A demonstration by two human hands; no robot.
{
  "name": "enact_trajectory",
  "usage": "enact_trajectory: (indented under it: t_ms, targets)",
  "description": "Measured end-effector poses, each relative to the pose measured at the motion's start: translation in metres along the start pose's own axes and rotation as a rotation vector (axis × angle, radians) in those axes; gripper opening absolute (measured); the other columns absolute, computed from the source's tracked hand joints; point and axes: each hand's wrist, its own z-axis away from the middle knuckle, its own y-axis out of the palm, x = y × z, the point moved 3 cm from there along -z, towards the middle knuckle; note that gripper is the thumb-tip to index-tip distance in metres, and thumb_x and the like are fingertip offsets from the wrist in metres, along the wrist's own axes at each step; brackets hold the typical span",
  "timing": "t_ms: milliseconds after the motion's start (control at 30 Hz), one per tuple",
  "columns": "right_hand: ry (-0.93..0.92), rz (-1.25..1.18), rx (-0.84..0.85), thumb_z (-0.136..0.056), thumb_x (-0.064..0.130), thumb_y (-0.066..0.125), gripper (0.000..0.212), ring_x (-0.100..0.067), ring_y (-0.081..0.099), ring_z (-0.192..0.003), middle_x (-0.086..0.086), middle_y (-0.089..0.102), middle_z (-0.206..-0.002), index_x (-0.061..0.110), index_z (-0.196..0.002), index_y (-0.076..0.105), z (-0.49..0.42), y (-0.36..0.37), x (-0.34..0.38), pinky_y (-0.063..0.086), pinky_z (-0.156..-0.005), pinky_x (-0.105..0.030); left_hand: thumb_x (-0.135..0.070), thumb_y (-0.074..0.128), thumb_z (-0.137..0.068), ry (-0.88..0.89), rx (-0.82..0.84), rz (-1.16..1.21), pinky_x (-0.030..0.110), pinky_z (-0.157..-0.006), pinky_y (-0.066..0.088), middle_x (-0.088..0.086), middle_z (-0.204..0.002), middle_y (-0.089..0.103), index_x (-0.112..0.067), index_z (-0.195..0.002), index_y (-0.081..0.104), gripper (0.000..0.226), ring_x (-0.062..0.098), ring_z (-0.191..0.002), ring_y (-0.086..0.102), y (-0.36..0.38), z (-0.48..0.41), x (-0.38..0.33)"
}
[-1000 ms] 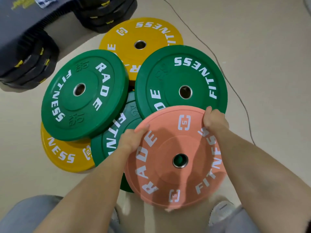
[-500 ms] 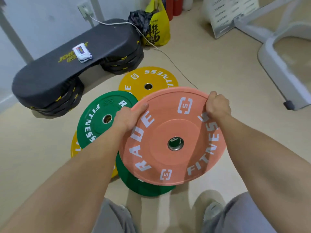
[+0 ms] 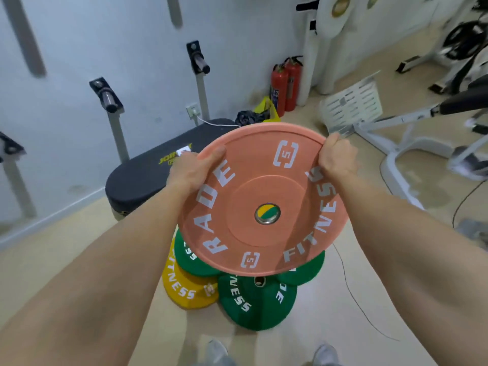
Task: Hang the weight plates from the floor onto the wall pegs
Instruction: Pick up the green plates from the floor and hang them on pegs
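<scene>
Salmon rubber, stiff and grippy: the plate [image 3: 264,180] is in the air over the floor pile [image 3: 258,305], my left hand [image 3: 192,167] and right hand [image 3: 335,157] each gripping its upper rim. Marked 5, so probably light. This two-sided hold should steer it onto a peg [image 3: 108,97].

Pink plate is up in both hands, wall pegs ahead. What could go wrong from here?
1. The left hand and right hand grip the pink plate only at its far rim; a slip could drop it on the shoes or the floor plates below.
2. The bench stands in front of the pegs, so hanging may need an awkward reach over it.
</scene>
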Motion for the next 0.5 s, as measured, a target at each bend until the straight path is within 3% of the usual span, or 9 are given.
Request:
enact_trajectory:
  t_ms: [167,267,367,500]
  targets:
    - [-0.089,-0.072,-0.107,-0.103,0.041,0.017,0.064,-0.04,0.052,-0.121,-0.026,0.058,-0.129,-0.002,-0.121,0.061,0.022,-0.08,0.138,0.035,-0.103,-0.047,-0.09,0.05,-0.073,0.15,-0.146,-0.018,0.042,-0.07,0.058,0.003,-0.071,0.071,-0.012,-0.074,0.07,0.081,0.023,-0.066,0.069,-0.126,0.0,-0.095]
    - [-0.135,-0.144,-0.164,-0.103,0.041,0.017,0.065,-0.04,0.052,-0.121,-0.026,0.059,-0.128,-0.003,-0.12,0.061,0.022,-0.116,0.203,0.035,-0.105,-0.047,-0.089,0.05,-0.074,0.222,-0.223,-0.021,0.033,-0.057,0.048,0.002,-0.07,0.069,-0.011,-0.076,0.071,0.081,0.02,-0.065,0.067,-0.188,-0.007,-0.145]
    - [-0.163,-0.184,-0.223,-0.103,0.039,0.017,0.062,-0.037,0.052,-0.122,-0.022,0.059,-0.13,-0.001,-0.122,0.061,0.018,-0.146,0.253,0.034,-0.106,-0.046,-0.09,0.051,-0.073,0.303,-0.303,-0.017,0.029,-0.056,0.043,-0.001,-0.067,0.067,-0.016,-0.067,0.065,0.075,0.018,-0.063,0.066,-0.23,-0.015,-0.188]
    - [-0.176,-0.246,-0.28,-0.102,0.038,0.016,0.061,-0.034,0.053,-0.121,-0.017,0.06,-0.131,0.005,-0.125,0.062,-0.008,-0.179,0.307,0.034,-0.103,-0.045,-0.095,0.047,-0.069,0.374,-0.418,-0.031,0.03,-0.057,0.048,-0.003,-0.066,0.066,-0.018,-0.063,0.06,0.079,0.018,-0.06,0.066,-0.269,-0.027,-0.25]
